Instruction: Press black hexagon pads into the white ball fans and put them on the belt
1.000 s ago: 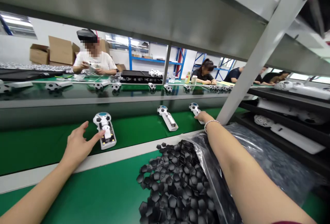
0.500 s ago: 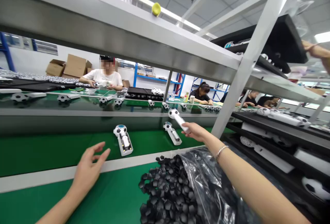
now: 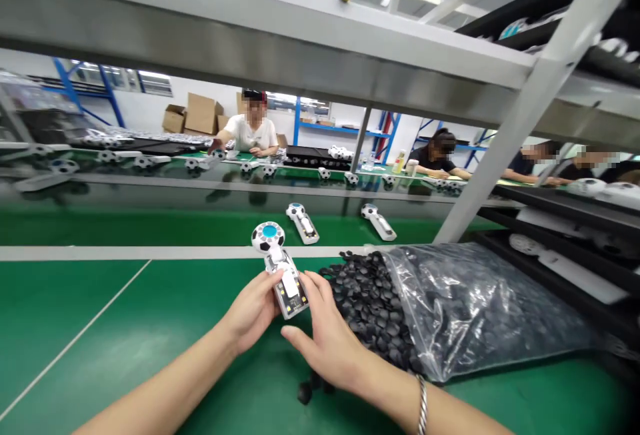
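White with black patches, the ball-headed device sits gripped in my left hand, just left of the black pile; my right hand, thumb and fingers parted, flanks it (touching or not, I cannot tell).

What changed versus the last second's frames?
The left hand, empty half a second ago, now holds a football-patterned device. The right hand, which was lifting one above the green belt, has drawn back, open beside it. Unchanged: two devices on the belt, black pentagon pieces by the clear bag.
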### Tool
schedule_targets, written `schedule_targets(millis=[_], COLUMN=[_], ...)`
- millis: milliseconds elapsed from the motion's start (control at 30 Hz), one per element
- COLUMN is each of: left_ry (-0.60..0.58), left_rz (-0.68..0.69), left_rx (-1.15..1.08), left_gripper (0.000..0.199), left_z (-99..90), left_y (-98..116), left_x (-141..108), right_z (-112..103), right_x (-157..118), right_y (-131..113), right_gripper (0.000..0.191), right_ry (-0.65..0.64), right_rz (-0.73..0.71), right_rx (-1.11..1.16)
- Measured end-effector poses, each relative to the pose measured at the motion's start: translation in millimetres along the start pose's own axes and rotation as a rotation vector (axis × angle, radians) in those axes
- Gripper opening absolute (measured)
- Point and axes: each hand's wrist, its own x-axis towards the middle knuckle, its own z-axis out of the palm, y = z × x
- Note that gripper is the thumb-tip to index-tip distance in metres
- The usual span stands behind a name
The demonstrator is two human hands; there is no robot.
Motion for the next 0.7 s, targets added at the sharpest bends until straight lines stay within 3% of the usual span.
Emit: schedule_targets(millis=[133, 267, 433, 700], left_ry=[0.035, 0.078, 0.093, 0.067], left_rz=[-0.016, 0.004, -0.016, -0.04], left_rx=[0.0, 0.019, -0.01, -0.018], left_gripper=[0.021, 0.031, 0.031, 0.028], left_z=[-26.2, -38.5, -42.0, -38.7], left_y=[7.9, 5.7, -0.5, 0.1], left_x=[5.8, 12.1, 15.6, 14.0], right_z=[7.4, 12.2, 15.3, 17.7], right_x=[-23.0, -33.8, -34.5, -32.2], right_y=[3.0, 8.8, 12.3, 18.9], right_gripper=[0.067, 0.06, 0.053, 0.047], right_ry=[-0.11, -0.199, -0.292, -0.316], right_rz=[0.0, 0.029, -0.003, -0.045], right_rx=[-0.072, -0.099, -0.133, -0.192])
